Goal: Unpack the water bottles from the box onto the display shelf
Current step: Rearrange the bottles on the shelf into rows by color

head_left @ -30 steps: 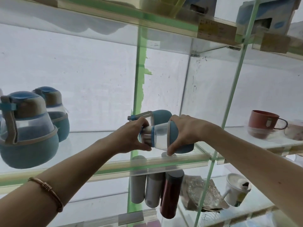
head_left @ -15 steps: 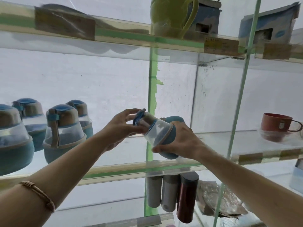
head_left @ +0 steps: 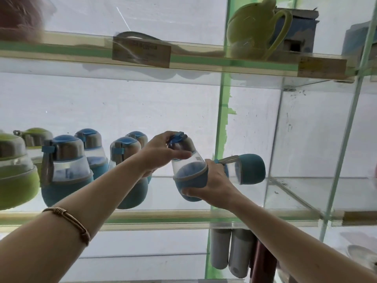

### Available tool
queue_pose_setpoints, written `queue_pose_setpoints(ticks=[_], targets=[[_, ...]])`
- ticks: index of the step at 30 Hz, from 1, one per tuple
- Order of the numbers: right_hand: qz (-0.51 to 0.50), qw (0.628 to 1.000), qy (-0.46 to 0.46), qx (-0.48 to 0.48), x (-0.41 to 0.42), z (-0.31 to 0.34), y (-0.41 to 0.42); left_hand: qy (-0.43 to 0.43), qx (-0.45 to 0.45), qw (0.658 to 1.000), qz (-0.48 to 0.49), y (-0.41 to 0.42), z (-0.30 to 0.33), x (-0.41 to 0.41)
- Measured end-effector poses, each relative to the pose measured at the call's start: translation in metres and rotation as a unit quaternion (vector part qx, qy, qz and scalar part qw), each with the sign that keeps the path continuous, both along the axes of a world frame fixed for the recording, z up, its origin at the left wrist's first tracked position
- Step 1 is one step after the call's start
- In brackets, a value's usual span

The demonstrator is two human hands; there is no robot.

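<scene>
Head view, looking up and forward at a glass display shelf (head_left: 183, 216) with a green-edged front rim. Both hands are raised over this shelf, near its middle, holding one blue water bottle (head_left: 188, 174) between them, tilted with its cap leaning to the left. The left hand (head_left: 161, 154) takes the top: its grip is partly closed, thumb and fingers pinching round the blue cap and strap, with the index finger stretched along the clear neck. A copper bangle (head_left: 70, 221) sits on the left forearm. The right hand (head_left: 214, 184) cups the blue sleeve at the base from below and behind, fingers curled round it. Whether the base touches the glass cannot be told.

Just beside the right hand, at the right end of this compartment against the glass divider (head_left: 273, 139), a second blue bottle (head_left: 247, 169) appears on its side; it may be a reflection in the pane.

Toward the left end of the shelf stand several upright blue bottles (head_left: 65, 170) in two rows, and at the far left edge two green bottles (head_left: 16, 176).

On the upper shelf (head_left: 204, 62) sits a green jug (head_left: 255, 31) near its right end, with a cardboard box (head_left: 295, 31) behind it and a paper label (head_left: 140, 52) on the front rim.

Below the display shelf, slim grey flasks (head_left: 230, 250) stand beside a dark red one (head_left: 263, 262).
</scene>
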State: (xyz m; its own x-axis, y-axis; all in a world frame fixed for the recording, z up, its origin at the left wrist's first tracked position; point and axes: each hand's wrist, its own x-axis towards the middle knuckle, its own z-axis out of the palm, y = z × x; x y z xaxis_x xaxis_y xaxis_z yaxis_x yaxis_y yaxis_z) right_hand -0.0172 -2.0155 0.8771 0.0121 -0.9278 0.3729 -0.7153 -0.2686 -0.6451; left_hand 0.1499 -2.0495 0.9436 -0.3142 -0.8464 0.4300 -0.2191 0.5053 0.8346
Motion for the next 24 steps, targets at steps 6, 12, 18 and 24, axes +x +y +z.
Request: queue_pose_setpoints(ticks=[6,12,18,24], targets=[[-0.044,0.998,0.036,0.002,0.000,-0.001,0.000,-0.062,-0.064,0.996,-0.013,-0.002,-0.001,-0.006],[-0.028,0.999,0.037,0.018,0.002,-0.008,0.000,-0.031,-0.042,0.999,0.005,-0.001,-0.010,-0.022],[-0.020,0.999,0.037,0.033,-0.011,0.004,0.007,0.010,0.001,0.999,0.044,-0.002,-0.019,-0.016],[-0.032,0.997,0.069,0.025,0.002,0.001,0.006,0.029,0.002,0.999,0.045,-0.001,-0.011,-0.015]])
